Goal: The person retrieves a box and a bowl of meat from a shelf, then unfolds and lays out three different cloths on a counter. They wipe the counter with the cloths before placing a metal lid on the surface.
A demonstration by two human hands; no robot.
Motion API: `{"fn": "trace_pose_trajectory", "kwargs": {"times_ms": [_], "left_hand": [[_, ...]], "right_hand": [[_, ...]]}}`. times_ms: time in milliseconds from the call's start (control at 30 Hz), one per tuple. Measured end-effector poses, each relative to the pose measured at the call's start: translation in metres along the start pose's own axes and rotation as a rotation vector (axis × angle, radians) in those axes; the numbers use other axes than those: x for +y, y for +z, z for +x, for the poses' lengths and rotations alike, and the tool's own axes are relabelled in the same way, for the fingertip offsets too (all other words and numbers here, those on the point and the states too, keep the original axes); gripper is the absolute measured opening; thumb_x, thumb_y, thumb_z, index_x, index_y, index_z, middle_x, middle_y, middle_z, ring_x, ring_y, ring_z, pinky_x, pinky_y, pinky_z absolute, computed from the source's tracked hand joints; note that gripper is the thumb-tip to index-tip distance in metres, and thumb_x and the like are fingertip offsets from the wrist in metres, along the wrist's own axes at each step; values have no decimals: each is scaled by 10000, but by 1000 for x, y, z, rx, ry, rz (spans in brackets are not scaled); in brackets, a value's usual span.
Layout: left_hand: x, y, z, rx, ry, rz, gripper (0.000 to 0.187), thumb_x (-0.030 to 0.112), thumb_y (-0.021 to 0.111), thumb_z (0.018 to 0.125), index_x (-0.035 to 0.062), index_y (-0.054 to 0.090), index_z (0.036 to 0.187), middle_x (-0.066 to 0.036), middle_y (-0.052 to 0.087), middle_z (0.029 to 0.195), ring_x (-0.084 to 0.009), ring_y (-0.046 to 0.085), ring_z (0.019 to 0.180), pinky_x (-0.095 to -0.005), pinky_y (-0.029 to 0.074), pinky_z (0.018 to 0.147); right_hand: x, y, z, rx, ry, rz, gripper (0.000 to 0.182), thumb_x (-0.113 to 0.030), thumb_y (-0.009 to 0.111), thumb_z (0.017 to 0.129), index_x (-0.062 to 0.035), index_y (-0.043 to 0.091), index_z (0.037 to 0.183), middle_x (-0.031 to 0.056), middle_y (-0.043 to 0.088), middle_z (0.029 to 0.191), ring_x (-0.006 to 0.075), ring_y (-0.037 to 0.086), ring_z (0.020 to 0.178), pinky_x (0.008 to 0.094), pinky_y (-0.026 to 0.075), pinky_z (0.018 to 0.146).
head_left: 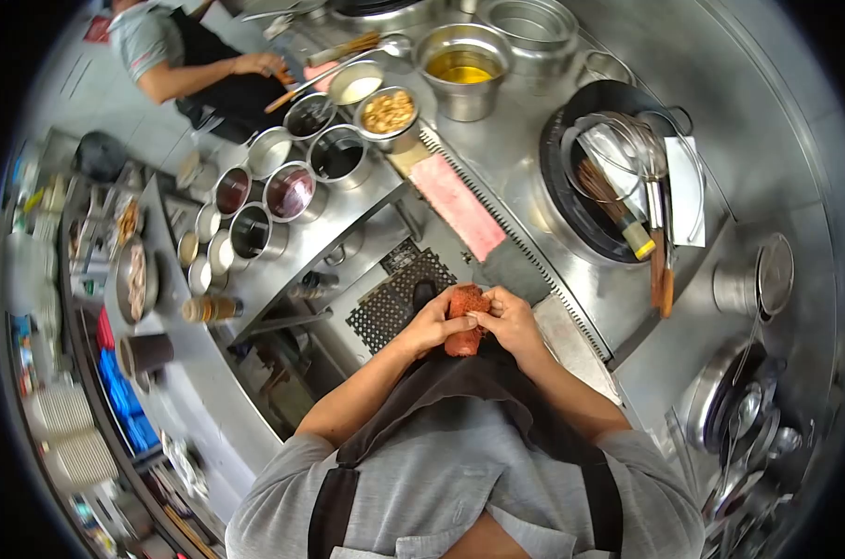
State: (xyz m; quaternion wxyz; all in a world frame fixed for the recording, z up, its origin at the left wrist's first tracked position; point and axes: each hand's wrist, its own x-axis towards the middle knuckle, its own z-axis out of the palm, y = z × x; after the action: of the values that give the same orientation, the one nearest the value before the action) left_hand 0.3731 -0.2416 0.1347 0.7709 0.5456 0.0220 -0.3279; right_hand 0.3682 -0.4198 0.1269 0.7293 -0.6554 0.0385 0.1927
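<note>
Both of my hands meet in front of my apron around a reddish-orange rough cloth or scourer point(463, 321). My left hand point(433, 323) wraps its left side, fingers curled on it. From the right, my right hand point(508, 320) grips the same piece, fingers closed over its top. I stand at a steel cooking station, with a black perforated floor mat point(396, 293) below my hands.
A wok point(597, 172) holding a bamboo brush and ladles sits at the right. A pink cloth point(458, 205) lies on the counter edge. Several steel seasoning pots point(292, 191) and an oil pot point(461, 67) stand behind. Another person point(194, 58) works at upper left.
</note>
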Motion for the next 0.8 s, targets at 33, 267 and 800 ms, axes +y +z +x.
{"fn": "trace_pose_trajectory", "kwargs": {"times_ms": [33,267,800], "left_hand": [[3,-8,10,-33,-15,6,629,78,640,831,-5,337,1376,-106,560,1192,-195,555,1082,-332,451,934],[46,-50,133,31,-2,90,322,25,570,862,-4,509,1177,-85,630,1017,-168,610,886,-295,514,756],[-11,-73,217,121,157,1109,684,245,726,709,-30,468,1279,-253,583,1125,-385,582,1036,-415,464,916]], "right_hand": [[-4,-6,1,36,0,5,196,-52,703,795,27,586,931,81,666,807,96,621,754,250,497,661],[-20,-73,-24,605,143,-328,249,-189,680,823,-11,654,995,103,687,884,175,651,750,306,511,701],[-167,-308,41,1242,-382,-1111,303,-141,635,830,-6,606,1100,218,649,978,379,607,958,432,479,825]]}}
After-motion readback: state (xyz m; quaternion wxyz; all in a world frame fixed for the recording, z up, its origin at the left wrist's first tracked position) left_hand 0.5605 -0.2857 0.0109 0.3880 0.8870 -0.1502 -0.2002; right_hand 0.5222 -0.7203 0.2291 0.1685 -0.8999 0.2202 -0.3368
